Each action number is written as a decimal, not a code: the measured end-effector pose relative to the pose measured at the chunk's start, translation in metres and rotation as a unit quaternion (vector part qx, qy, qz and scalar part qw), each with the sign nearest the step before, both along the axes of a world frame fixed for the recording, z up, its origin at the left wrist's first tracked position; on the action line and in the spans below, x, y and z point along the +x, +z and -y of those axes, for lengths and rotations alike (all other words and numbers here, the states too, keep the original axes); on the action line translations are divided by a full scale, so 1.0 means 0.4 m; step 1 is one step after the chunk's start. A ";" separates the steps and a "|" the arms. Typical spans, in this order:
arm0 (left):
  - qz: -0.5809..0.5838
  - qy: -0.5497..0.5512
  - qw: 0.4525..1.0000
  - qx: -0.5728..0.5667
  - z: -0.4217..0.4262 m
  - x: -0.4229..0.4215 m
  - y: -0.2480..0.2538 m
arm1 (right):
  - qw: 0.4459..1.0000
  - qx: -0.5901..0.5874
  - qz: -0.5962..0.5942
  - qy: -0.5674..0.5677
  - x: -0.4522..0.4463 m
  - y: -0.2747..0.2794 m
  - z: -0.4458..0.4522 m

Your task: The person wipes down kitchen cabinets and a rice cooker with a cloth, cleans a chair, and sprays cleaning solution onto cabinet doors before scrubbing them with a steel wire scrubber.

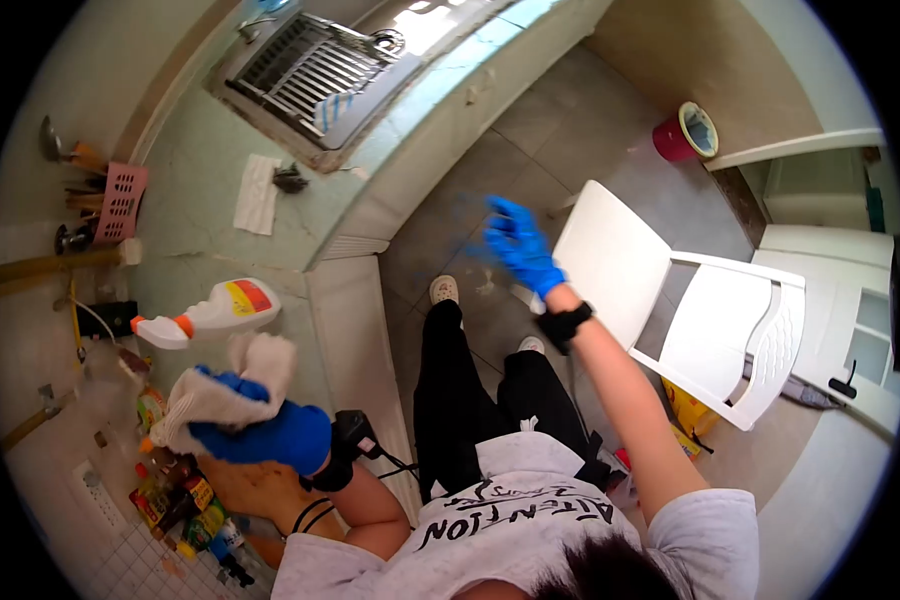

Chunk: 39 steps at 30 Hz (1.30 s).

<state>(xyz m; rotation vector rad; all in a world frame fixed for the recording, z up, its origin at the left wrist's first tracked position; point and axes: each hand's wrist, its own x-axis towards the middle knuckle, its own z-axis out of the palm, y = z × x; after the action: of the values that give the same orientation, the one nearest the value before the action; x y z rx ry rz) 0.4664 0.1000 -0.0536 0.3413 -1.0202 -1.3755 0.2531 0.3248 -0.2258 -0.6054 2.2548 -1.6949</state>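
My left hand [260, 420], in a blue glove, is closed around a whitish cloth [270, 365] over the counter at the left. Just above the cloth, a white spray bottle [225, 312] with an orange nozzle and a red and yellow label lies near the hand. My right hand [520, 247], also gloved in blue, hangs in the air over the floor, beside the white chair [610, 265]. Its fingers are apart and slightly bent, with nothing in them.
A sink with a metal rack [310, 75] is at the upper left. A folded white cloth [257, 195] and a dark scrubber [290, 179] lie on the counter [195, 200]. Several bottles [205, 510] stand at lower left. A pink bin [678, 138] is on the floor.
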 end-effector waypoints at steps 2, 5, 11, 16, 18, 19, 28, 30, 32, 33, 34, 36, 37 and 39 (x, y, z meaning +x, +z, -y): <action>-0.091 -0.049 0.946 0.308 -0.012 0.014 -0.103 | 0.989 0.039 0.076 -0.119 0.000 -0.171 -0.308; 0.267 -0.174 0.934 0.163 -0.233 -0.145 -0.093 | 0.898 0.346 0.200 -0.186 0.087 -0.458 -0.802; 0.377 -0.330 0.830 0.245 -0.512 -0.176 -0.630 | 0.844 0.405 0.252 -0.246 0.325 -0.657 -1.213; 0.515 -0.343 0.739 0.268 -0.745 -0.229 -0.859 | 0.840 0.361 0.258 -0.313 0.272 -0.724 -1.221; 0.577 -0.346 0.695 0.253 -0.778 -0.239 -0.961 | 0.816 0.317 0.284 -0.391 0.234 -0.680 -1.181; 0.597 -0.331 0.687 0.250 -0.789 -0.244 -0.992 | 0.797 0.347 0.267 -0.416 0.230 -0.764 -1.210; 0.701 -0.399 0.527 0.268 -0.809 -0.300 -1.153 | 0.676 -0.147 0.554 -0.462 0.145 -0.908 -1.250; 0.654 -0.394 0.556 0.329 -0.797 -0.299 -1.253 | 0.705 -0.056 0.535 -0.462 0.120 -0.999 -1.275; 0.617 -0.410 0.581 0.337 -0.792 -0.301 -1.269 | 0.699 -0.151 0.542 -0.442 0.099 -0.948 -1.250; 0.629 -0.401 0.573 0.339 -0.807 -0.321 -1.227 | 0.690 -0.178 0.554 -0.430 0.090 -0.939 -1.253; 0.642 -0.390 0.565 0.342 -0.821 -0.328 -1.196 | 0.678 -0.203 0.570 -0.417 0.096 -0.959 -1.261; 0.564 -0.375 0.635 0.372 -0.875 -0.318 -1.120 | 0.692 -0.173 0.565 -0.414 0.145 -1.007 -1.300; 0.527 -0.391 0.579 0.483 -0.880 -0.319 -1.103 | 0.717 -0.157 0.544 -0.408 0.139 -1.027 -1.300; 0.341 -0.399 0.679 0.513 -0.883 -0.289 -1.203 | 0.740 -0.199 0.517 -0.382 0.139 -1.013 -1.280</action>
<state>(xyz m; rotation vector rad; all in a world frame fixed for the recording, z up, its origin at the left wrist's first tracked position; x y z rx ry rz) 0.3507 0.4532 -0.5350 1.4726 -0.8779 -2.7138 0.3085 0.8366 -0.6308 1.1490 1.2938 -2.0402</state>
